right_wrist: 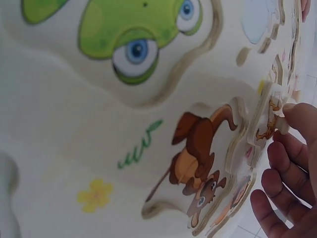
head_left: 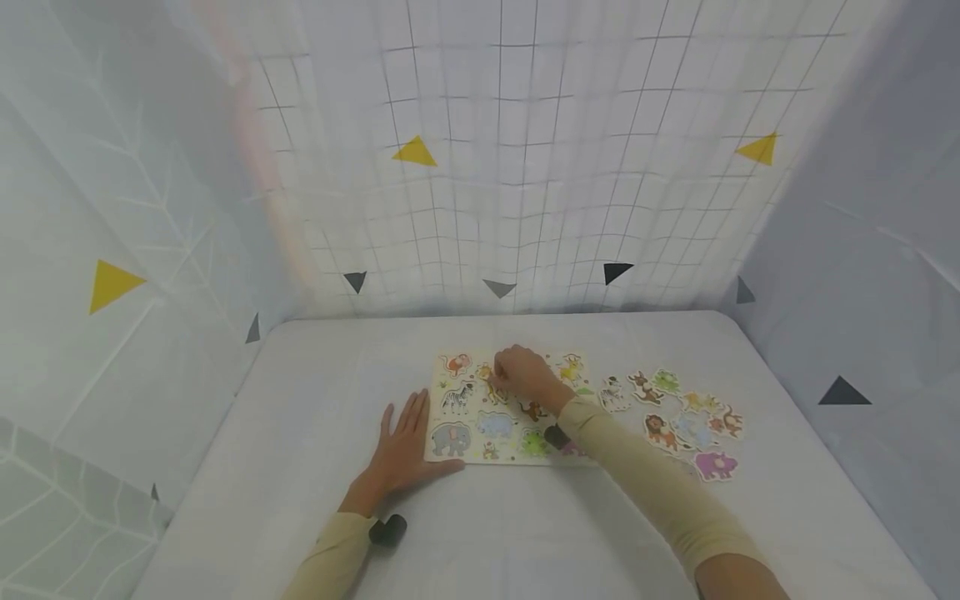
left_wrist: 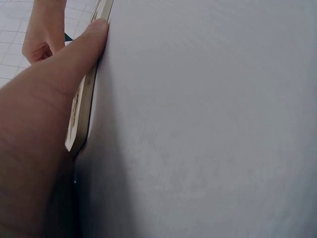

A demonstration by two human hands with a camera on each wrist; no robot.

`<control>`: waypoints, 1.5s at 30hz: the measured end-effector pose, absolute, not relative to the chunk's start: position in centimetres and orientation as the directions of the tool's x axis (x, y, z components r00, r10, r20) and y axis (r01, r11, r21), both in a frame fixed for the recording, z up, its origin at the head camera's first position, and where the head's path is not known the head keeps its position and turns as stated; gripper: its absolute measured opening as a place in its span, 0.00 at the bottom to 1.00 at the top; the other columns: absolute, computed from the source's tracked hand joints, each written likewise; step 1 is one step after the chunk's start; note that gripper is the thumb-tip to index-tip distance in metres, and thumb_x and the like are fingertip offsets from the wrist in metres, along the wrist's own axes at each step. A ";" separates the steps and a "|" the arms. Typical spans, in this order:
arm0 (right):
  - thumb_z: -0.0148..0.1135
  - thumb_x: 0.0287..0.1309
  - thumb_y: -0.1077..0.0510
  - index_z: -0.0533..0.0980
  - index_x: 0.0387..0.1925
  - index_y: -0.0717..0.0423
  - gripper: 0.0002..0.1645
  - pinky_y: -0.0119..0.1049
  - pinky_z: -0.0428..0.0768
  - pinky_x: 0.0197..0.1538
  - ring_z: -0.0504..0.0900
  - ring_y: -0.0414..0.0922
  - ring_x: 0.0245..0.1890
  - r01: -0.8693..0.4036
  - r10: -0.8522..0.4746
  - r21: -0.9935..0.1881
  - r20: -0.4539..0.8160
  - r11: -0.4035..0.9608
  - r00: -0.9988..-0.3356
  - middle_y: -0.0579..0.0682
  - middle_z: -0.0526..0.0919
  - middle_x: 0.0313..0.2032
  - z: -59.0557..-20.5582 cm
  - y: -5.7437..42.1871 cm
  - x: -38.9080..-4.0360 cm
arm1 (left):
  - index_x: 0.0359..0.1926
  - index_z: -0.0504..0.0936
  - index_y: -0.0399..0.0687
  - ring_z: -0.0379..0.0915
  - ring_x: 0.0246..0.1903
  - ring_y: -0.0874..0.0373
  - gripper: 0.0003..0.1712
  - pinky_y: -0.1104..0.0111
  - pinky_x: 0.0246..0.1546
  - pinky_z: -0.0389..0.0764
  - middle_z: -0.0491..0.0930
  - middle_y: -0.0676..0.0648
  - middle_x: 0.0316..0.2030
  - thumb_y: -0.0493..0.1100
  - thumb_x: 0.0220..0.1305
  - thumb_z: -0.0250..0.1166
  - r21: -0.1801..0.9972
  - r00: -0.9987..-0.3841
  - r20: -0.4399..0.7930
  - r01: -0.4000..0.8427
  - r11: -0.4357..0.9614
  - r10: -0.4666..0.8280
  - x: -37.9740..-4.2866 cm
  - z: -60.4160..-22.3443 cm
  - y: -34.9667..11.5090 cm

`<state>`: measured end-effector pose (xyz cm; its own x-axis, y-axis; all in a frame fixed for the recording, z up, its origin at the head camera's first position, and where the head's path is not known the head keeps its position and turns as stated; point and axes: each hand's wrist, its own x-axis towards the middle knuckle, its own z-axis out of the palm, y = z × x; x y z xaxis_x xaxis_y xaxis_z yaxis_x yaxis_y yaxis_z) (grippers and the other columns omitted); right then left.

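A wooden animal puzzle board (head_left: 510, 458) lies on the white table, with printed recesses for a zebra, an elephant, a frog and others. My left hand (head_left: 402, 457) rests at its left corner, fingers straight along the left side and thumb along the near edge. In the left wrist view that thumb (left_wrist: 81, 47) touches the board's rim. Over the upper middle of the board, my right hand (head_left: 527, 375) pinches a giraffe piece (right_wrist: 267, 116) between thumb and fingers. The piece sits raised at its recess, partly covered by the fingertips, beside the brown kangaroo recess (right_wrist: 193, 158).
Loose animal pieces are scattered right of the board, among them a zebra (head_left: 613, 395), a lion (head_left: 660, 433), a green frog (head_left: 666, 381) and a purple hippo (head_left: 715, 466). Behind the table (head_left: 337, 358) hangs a white gridded sheet (head_left: 480, 208). My right forearm crosses the board's right part.
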<state>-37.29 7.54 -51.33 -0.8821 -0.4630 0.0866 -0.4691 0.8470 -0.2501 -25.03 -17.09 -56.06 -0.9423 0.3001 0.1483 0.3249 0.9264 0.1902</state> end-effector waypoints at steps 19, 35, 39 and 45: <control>0.57 0.53 0.42 0.74 0.23 0.45 0.14 0.30 0.68 0.26 0.71 0.39 0.22 -0.409 -0.401 -0.183 0.084 0.894 -0.912 0.40 0.75 0.21 -51.6 6.7 -37.1 | 0.70 0.39 0.47 0.35 0.72 0.54 0.69 0.46 0.68 0.38 0.39 0.49 0.72 0.86 0.36 0.44 0.183 -0.944 0.142 0.322 0.929 0.299 -25.4 -56.3 -17.0; 0.56 0.53 0.41 0.74 0.25 0.44 0.13 0.30 0.69 0.28 0.71 0.38 0.23 -0.411 -0.411 -0.153 0.034 0.899 -0.911 0.39 0.76 0.22 -52.0 6.4 -37.1 | 0.70 0.41 0.47 0.37 0.72 0.53 0.69 0.46 0.68 0.40 0.42 0.48 0.71 0.86 0.36 0.44 0.172 -0.943 0.151 0.320 0.932 0.296 -25.1 -56.6 -17.1; 0.56 0.53 0.40 0.73 0.25 0.43 0.14 0.29 0.68 0.27 0.71 0.38 0.22 -0.418 -0.419 -0.149 0.030 0.896 -0.908 0.39 0.76 0.22 -52.4 6.5 -37.4 | 0.70 0.41 0.47 0.37 0.72 0.52 0.68 0.46 0.67 0.40 0.42 0.47 0.71 0.86 0.36 0.44 0.176 -0.942 0.149 0.325 0.929 0.301 -25.0 -56.4 -17.0; 0.56 0.53 0.40 0.73 0.24 0.43 0.14 0.29 0.67 0.26 0.70 0.37 0.21 -0.440 -0.434 -0.154 0.069 0.885 -0.898 0.38 0.75 0.21 -52.6 6.6 -37.6 | 0.70 0.40 0.47 0.36 0.72 0.53 0.68 0.46 0.68 0.39 0.41 0.48 0.72 0.86 0.36 0.43 0.175 -0.944 0.141 0.321 0.931 0.299 -25.0 -56.1 -17.1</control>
<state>-37.65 6.57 -52.60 -0.8982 -0.4342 0.0693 -0.4396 0.8848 -0.1541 -25.01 -17.07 -56.09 -0.9439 0.2988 0.1407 0.3208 0.9308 0.1751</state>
